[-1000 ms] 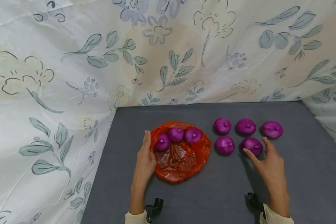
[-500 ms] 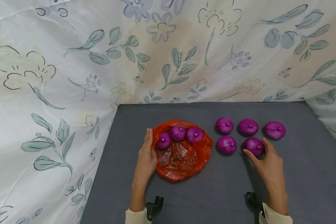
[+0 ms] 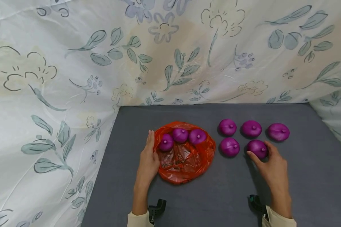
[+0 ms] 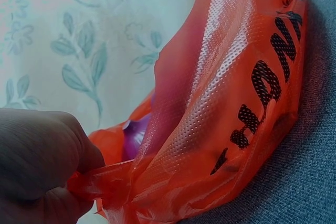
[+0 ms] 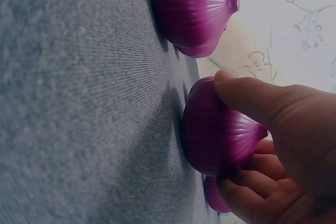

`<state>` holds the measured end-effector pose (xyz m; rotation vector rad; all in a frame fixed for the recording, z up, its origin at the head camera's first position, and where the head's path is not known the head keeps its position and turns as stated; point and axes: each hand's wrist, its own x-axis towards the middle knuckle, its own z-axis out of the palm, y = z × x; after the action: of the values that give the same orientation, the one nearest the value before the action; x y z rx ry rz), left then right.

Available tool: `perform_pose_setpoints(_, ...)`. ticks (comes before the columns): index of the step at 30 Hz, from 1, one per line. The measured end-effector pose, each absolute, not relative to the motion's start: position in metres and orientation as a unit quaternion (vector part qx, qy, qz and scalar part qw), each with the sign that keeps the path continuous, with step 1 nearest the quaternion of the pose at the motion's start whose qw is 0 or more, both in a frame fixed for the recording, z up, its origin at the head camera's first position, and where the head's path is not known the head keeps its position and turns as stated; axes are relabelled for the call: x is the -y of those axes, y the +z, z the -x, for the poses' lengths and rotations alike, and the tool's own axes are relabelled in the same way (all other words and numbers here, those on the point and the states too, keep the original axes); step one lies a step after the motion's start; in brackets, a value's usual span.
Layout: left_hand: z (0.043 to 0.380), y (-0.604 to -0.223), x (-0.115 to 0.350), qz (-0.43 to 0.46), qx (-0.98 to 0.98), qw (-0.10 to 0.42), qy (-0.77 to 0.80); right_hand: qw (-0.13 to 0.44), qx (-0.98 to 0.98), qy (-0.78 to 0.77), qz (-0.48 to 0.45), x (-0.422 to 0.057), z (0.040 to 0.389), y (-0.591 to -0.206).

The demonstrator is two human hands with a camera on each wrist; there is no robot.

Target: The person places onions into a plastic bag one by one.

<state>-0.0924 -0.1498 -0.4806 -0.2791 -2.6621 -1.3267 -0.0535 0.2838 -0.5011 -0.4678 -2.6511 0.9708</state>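
A red plastic bag [image 3: 184, 167] lies with its mouth spread, three purple onions [image 3: 180, 135] inside at its far side. My left hand [image 3: 148, 160] is at the bag's left edge; in the left wrist view its thumb and fingers pinch the rim, and dark lettering shows on the bag wall. On the cloth to the right, my right hand [image 3: 272, 167] grips a purple onion [image 3: 257, 149] between thumb and fingers. The right wrist view shows this onion [image 5: 220, 129] low at the cloth, its neck toward the palm.
Beside the gripped onion sits another onion [image 3: 229, 147] to its left. Behind them stands a row of three onions [image 3: 251, 129]. The grey cloth [image 3: 216, 195] ends at a floral curtain [image 3: 187, 63] at the back and left.
The head view has shifted slightly since a second ago. Both hands hold nearly the same places, the left at the bag and the right around the onion.
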Motion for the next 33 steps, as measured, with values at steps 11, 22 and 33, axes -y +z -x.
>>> perform_pose_setpoints(11,0.094,-0.482,0.151,0.099,0.888,0.086,-0.44,0.177,0.897,0.349,0.205,-0.277,0.051,-0.486)
perform_pose_setpoints(22,0.093,-0.479,0.151,0.102,0.89,0.096,-0.434,0.207,0.882,0.388,0.17,-0.251,0.054,-0.448)
perform_pose_setpoints(33,0.094,-0.48,0.151,0.102,0.89,0.087,-0.435,0.212,0.879,0.423,0.066,-0.197,0.072,-0.417)
